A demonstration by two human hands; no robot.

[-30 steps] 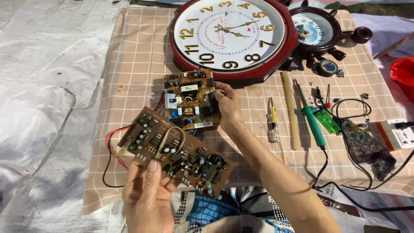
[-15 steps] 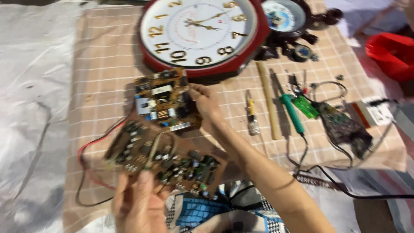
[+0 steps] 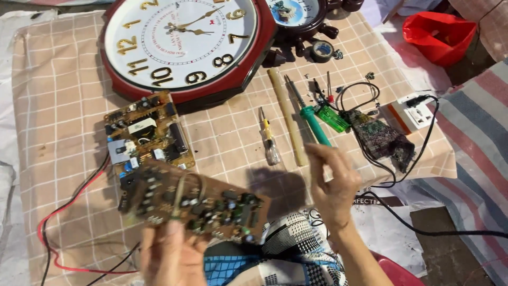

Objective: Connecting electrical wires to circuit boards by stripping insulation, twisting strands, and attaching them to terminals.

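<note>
At the far left I see red and black wires (image 3: 58, 222) looping over the checked cloth (image 3: 58, 95) that covers the work surface. My left hand (image 3: 172, 257) comes up from the bottom edge and holds the long brown circuit board (image 3: 190, 204) by its lower edge, fingers closed on it, though motion blur hides the exact finger placing. The board's long axis runs left to right, dipping a little toward the right, component side facing up to me; its left end overlaps the lower edge of a second, smaller circuit board (image 3: 145, 135), which lies flat on the cloth just below the big red-rimmed wall clock (image 3: 185, 42). That clock lies face up with a white dial and gold numerals.

Right of the boards lie a small yellow-handled screwdriver (image 3: 267, 137), a pale wooden stick (image 3: 287, 119) and a green-handled tool (image 3: 312, 119), all roughly parallel, their tips pointing up and left. My right hand (image 3: 333, 185) hangs above the cloth near the lower ends of those tools, fingers loosely spread, its grip wide and holding nothing. Further right sit a dark ragged board (image 3: 381, 140) and a white power socket (image 3: 418, 114) with a black cable (image 3: 423, 228). A red plastic bag (image 3: 439, 34) rests at top right, with striped fabric (image 3: 476, 159) along the right edge.
</note>
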